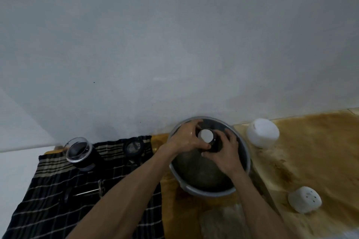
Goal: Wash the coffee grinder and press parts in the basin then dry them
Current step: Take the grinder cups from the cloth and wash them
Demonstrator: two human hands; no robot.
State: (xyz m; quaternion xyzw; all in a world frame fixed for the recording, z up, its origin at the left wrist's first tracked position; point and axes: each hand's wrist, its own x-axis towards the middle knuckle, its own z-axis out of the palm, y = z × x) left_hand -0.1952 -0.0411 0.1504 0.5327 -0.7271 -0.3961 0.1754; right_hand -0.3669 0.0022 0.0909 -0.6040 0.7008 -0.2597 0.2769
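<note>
My left hand curls around the dark cylindrical part from the left, fingers over its far side and thumb on the near side. My right hand grips the same part from the right and near side, fingertips pressed on its dark wall. The part has a pale round face turned up toward me (I cannot tell whether it belongs to the grinder or the press), and I hold it above the far half of the basin. My left hand looks wet and shiny.

The basin is grey and round, with dark water inside, and it sits on the brownish worktop close against the pale wall.

To the left of the basin a dark striped cloth lies spread out. On its far left part stands a black container with a clear rim, tilted in my view. Further right on the cloth, near the wall, rests a round dark disc-shaped part. Nearer to me on the cloth lies a thin metal rod with a small fitting at its right end.

To the right of the basin, a white rounded container sits near the wall, and a smaller white object with small holes lies nearer to me, well apart from it.
</note>
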